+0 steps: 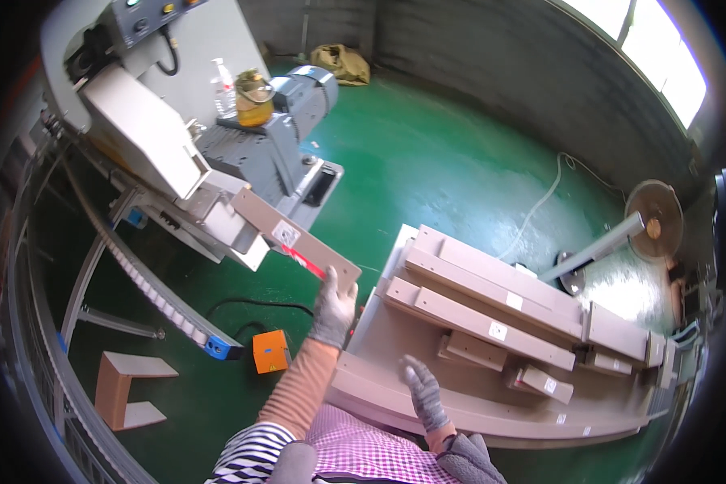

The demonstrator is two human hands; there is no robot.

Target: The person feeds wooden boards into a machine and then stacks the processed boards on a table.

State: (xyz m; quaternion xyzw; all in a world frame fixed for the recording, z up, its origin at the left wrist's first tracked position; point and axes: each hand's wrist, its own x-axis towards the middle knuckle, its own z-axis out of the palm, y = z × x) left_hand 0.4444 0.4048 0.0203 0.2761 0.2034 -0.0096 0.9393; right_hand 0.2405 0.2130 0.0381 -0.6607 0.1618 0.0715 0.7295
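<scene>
My left hand (335, 309), in a grey glove, grips the near end of a flat brown board (324, 252). The board carries a white label and a red strip along its edge. Its far end rests against the metal outlet of a grey machine (149, 129). My right hand (425, 394), also gloved, hovers over the stack of brown boards (492, 327) at my right. Its fingers are stretched out, somewhat blurred, and nothing is in them. Several boards in the stack bear white labels, and shorter pieces lie among the long ones.
A curved roller conveyor (137, 278) runs along the left. An orange box with a cable (270, 352) and a bent cardboard piece (129, 390) are on the green floor. A bottle (224, 90) and a jug (255, 103) stand on the machine's motor. At right is a fan (653, 221).
</scene>
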